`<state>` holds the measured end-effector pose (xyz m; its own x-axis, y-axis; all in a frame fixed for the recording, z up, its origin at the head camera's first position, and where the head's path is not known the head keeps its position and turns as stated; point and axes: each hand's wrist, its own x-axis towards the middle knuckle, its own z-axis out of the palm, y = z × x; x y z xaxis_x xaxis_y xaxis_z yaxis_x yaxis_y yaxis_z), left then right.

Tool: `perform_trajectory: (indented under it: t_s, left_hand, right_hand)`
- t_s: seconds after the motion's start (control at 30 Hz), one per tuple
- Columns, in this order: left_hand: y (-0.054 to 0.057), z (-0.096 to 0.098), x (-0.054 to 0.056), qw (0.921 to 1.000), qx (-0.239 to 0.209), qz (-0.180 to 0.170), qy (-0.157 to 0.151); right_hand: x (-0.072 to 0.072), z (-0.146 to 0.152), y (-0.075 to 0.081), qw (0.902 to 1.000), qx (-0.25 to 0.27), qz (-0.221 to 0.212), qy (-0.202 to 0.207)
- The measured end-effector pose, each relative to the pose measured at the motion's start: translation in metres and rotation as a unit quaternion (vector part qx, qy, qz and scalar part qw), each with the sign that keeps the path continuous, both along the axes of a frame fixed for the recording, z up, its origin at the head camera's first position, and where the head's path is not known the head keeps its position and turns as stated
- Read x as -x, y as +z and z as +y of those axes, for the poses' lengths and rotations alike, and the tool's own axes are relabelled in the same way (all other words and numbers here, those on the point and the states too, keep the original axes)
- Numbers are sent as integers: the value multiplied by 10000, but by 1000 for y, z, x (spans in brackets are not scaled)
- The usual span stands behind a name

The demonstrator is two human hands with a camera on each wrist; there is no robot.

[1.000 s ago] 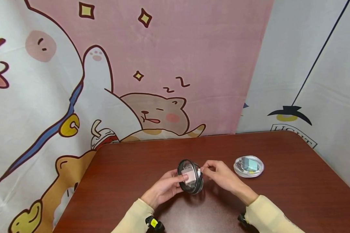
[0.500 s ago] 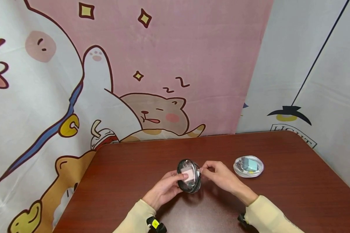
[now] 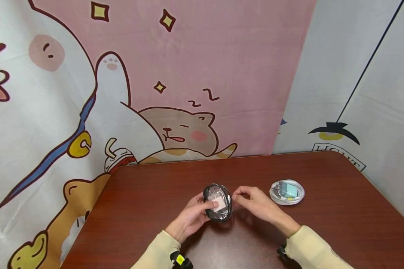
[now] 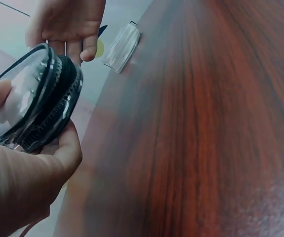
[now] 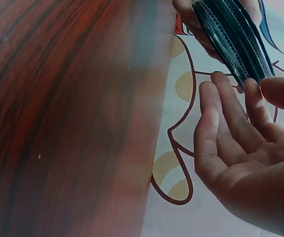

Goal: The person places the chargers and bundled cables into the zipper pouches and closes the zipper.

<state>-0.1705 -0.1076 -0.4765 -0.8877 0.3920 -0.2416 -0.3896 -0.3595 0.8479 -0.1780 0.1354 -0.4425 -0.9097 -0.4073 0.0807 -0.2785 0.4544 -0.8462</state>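
Observation:
A small clear oval zip pouch (image 3: 218,215) with black trim is held up above the table. In it sits a pale pink charger block (image 3: 219,204). My left hand (image 3: 192,218) grips the pouch from the left, thumb across its clear face. In both wrist views, a dark band lies between two rows of zipper teeth (image 4: 58,106). My right hand (image 3: 257,203) pinches with thumb and index finger at the pouch's right end, by the zipper pull (image 3: 229,199); the fingertips largely cover what is between them. Its other fingers (image 5: 225,118) are loosely extended.
A second clear pouch (image 3: 287,192), with pale trim and a light blue block inside, lies on the brown table (image 3: 161,186) to the right. A fabric backdrop (image 3: 245,74) with cartoon animals stands behind the table's back edge.
The pouch has turned in my left hand so its clear face points more to the camera. My right hand has shifted very slightly to the right.

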Motion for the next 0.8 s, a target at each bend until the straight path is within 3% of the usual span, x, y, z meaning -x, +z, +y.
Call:
perform_trajectory:
  t_s: [0.27,0.43,0.53,0.63,0.8]
  left_hand:
    - [6,2,-1,9980,481,388,155]
    - [13,3,-2,9895,1175,776,320]
    - [20,4,-2,9757,1821,1152,404]
    - [25,4,-1,9545,2508,1556,431]
    - [31,5,-2,9271,3106,2074,314]
  right_hand:
    - [3,9,0,9996,-14,45,-274]
    - [5,15,6,9983,76,220,-526]
    - [6,18,12,9968,139,414,-673]
    - [6,19,17,9949,163,647,-762]
    - [4,18,22,9919,0,997,-783]
